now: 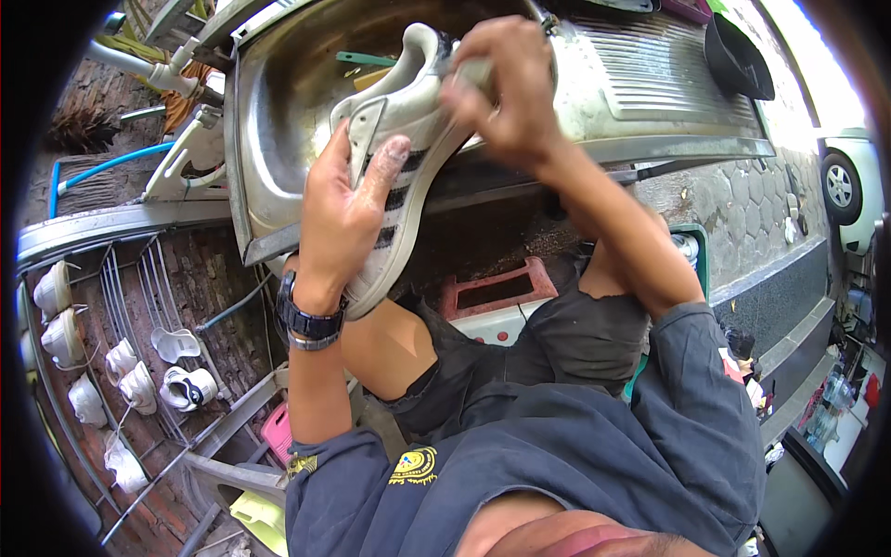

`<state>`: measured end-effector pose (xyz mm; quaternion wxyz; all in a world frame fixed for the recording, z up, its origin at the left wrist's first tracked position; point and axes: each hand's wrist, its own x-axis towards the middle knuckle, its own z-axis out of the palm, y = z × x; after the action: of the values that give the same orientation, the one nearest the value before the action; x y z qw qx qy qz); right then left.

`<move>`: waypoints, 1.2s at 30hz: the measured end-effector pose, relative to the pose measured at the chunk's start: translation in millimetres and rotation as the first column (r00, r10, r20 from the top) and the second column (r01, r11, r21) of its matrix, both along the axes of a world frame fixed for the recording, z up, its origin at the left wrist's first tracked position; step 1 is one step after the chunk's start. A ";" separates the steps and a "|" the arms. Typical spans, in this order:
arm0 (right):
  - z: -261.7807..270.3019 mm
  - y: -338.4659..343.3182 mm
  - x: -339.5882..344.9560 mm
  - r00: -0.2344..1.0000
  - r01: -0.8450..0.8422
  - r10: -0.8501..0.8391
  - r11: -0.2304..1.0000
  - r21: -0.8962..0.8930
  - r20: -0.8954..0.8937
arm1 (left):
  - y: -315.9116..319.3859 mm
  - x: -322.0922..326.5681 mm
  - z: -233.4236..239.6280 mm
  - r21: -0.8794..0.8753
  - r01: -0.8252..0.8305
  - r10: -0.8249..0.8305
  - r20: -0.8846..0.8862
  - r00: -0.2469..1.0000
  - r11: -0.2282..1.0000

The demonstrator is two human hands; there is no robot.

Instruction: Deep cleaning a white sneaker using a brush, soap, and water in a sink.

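Observation:
A white sneaker [400, 139] with dark side stripes is held tilted over the front of a stainless steel sink [268, 157], its heel end up. My left hand [351, 209] grips it around the midfoot, thumb on the striped side, with whitish suds on the thumb. At the heel, my right hand [511, 90] is blurred, its fingers curled around a small pale object [477, 73] whose kind I cannot make out. Inside the basin lie a green handle [365, 58] and a yellowish block [372, 79], both partly hidden by the shoe.
Right of the basin is a ribbed drainboard [626, 66] with a black container [739, 59] at its end. Several white shoes hang on a metal rack [150, 268] at left. A reddish plastic stool [498, 282] stands below the sink. A pipe [132, 61] runs at upper left.

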<state>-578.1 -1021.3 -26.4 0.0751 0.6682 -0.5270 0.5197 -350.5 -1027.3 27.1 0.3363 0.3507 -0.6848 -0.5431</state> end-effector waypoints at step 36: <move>10.3 -42.1 8.2 0.370 -0.242 0.337 0.935 -0.261 0.865 | -37.7 -32.8 -20.8 -0.354 0.177 -0.135 0.140 0.981 0.918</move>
<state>-569.9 -1063.4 -16.2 -0.2798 0.3643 -0.3353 0.8225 -383.3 -1064.9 6.3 0.3119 0.2565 -0.8173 -0.4110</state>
